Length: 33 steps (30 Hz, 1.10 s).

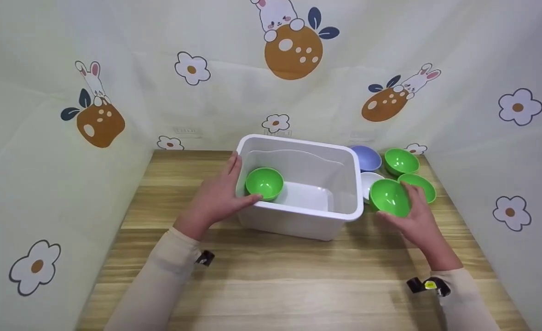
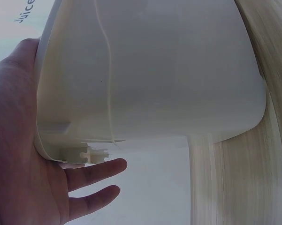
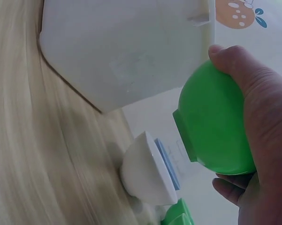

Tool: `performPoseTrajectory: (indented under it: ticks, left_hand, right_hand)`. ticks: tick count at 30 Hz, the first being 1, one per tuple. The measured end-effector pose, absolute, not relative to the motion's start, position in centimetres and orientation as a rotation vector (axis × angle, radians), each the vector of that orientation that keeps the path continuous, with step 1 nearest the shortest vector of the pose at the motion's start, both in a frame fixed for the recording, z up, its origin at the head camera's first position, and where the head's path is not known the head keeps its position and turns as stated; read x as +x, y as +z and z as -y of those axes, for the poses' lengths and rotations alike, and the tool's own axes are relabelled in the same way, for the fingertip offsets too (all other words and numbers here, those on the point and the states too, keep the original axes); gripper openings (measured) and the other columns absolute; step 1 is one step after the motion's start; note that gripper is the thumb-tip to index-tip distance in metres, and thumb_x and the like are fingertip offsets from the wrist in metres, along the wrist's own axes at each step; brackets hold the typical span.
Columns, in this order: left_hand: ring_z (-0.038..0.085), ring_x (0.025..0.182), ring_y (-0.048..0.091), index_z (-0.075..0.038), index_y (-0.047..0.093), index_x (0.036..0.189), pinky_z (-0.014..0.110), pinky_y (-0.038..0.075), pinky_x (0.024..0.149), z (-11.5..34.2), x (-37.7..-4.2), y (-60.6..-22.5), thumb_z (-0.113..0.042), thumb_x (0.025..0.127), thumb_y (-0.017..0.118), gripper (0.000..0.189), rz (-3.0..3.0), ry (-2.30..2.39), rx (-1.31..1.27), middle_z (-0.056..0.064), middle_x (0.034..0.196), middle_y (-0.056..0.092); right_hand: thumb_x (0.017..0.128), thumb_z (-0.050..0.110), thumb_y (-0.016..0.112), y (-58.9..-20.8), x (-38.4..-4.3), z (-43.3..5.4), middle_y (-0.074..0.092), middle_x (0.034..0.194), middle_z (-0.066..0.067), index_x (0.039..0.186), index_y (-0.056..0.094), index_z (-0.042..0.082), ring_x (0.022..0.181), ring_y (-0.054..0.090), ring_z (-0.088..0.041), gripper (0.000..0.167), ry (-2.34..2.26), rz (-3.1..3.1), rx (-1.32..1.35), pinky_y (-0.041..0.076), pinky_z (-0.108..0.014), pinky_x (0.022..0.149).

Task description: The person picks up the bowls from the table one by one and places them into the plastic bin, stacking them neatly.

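A white plastic bin (image 1: 308,216) stands on the wooden table (image 1: 271,285). One green bowl (image 1: 264,183) sits upright inside it at the left. My left hand (image 1: 222,193) lies against the bin's left wall, fingers straight up the side and thumb along the near rim. The left wrist view shows the palm (image 2: 23,154) flat on the bin wall (image 2: 155,70). To the right of the bin, my right hand (image 1: 413,216) grips a second green bowl (image 1: 389,196), tilted and lifted. In the right wrist view the fingers (image 3: 262,112) curl round this bowl (image 3: 216,122).
More bowls cluster to the right of the bin: a pale blue one (image 1: 367,157), a white one (image 1: 372,180) and two green ones (image 1: 400,161) (image 1: 422,185). Printed cloth walls (image 1: 505,138) close in the table on three sides.
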State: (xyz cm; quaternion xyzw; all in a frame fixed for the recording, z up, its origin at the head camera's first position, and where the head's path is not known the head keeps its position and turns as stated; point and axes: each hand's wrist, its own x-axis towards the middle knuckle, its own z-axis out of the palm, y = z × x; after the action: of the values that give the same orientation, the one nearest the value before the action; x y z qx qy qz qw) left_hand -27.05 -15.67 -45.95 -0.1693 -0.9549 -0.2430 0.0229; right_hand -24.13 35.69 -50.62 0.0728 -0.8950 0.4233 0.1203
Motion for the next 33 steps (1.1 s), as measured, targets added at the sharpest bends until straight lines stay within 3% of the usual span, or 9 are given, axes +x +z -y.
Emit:
performPoseTrajectory:
  ticks: [8,17,23,33]
  left_hand:
    - [0.054,0.148,0.050,-0.004,0.013,0.177,0.070,0.048,0.114,15.6,-27.1,-46.0,-0.093,0.088,0.058,0.133,2.960,-0.745,-0.518,0.015,0.185,0.008]
    - [0.056,0.145,0.052,-0.003,0.013,0.177,0.071,0.047,0.113,15.6,-27.1,-46.1,-0.085,0.092,0.063,0.128,2.959,-0.761,-0.532,0.016,0.185,0.007]
    - [0.053,0.153,0.044,-0.004,0.012,0.177,0.070,0.044,0.118,15.7,-27.1,-46.1,-0.092,0.089,0.058,0.133,2.961,-0.769,-0.536,0.014,0.185,0.005]
    - [0.052,0.155,0.042,-0.004,0.013,0.177,0.067,0.044,0.119,15.7,-27.0,-46.0,-0.092,0.089,0.059,0.133,2.961,-0.772,-0.534,0.015,0.185,0.007]
  right_hand:
    - [0.083,0.025,0.100,-49.1,-24.5,-35.5,0.037,0.159,-0.029,0.169,0.033,-0.005,0.149,0.037,-0.051,0.114,1.230,2.606,0.232,0.030,-0.076,0.122]
    - [0.085,0.031,0.099,-48.0,-25.1,-35.2,0.039,0.153,-0.030,0.168,0.033,-0.007,0.144,0.039,-0.046,0.113,1.176,2.629,0.213,0.034,-0.071,0.118]
    - [0.085,0.031,0.099,-47.2,-25.4,-34.8,0.040,0.151,-0.029,0.169,0.033,-0.005,0.140,0.043,-0.046,0.112,1.174,2.617,0.232,0.038,-0.072,0.115]
    - [0.084,0.029,0.100,-45.6,-26.4,-33.7,0.042,0.154,-0.024,0.167,0.038,-0.002,0.137,0.048,-0.046,0.108,1.155,2.577,0.286,0.045,-0.071,0.108]
